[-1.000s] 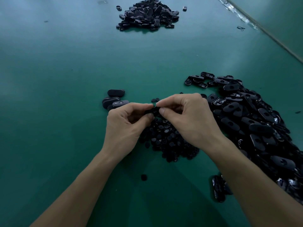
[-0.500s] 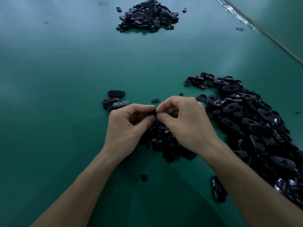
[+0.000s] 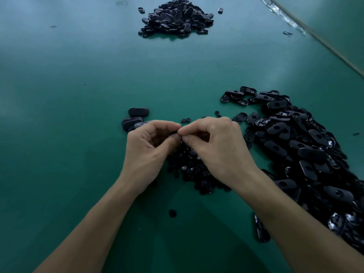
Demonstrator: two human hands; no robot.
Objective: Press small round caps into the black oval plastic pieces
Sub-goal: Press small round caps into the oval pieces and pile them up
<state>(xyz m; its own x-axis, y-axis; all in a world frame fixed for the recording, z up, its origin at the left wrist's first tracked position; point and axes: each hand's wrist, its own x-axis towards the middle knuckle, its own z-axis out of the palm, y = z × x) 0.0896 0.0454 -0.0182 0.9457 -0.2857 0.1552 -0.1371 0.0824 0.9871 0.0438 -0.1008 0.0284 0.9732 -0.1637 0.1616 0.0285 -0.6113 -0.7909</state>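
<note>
**Fingertips close up: the press looks to be on**

Nearest us, one stray small round black cap (image 3: 172, 213) lies alone on the green bench (image 3: 69, 115). A single glossy black oval piece (image 3: 261, 231) sits beside the right forearm. Just beyond comes the loose pile of small round black caps (image 3: 195, 174), half hidden under the wrists.

Above that pile is the action. The left hand (image 3: 149, 148) and right hand (image 3: 214, 148) have drawn in over the last second, and the gap between them is gone. Each grip is curled tight, thumb against forefinger, tips touching. Only a sliver of a small dark part (image 3: 174, 133) shows between them. I can't tell whether it is cap, oval or both. My read is that a cap is being squeezed home.

Further out, a few black ovals (image 3: 136, 119) sit left of the hands, perhaps finished ones. The big heap of black oval plastic pieces (image 3: 307, 150) sprawls to the right. A second dark heap (image 3: 177, 18) waits at the far end.
</note>
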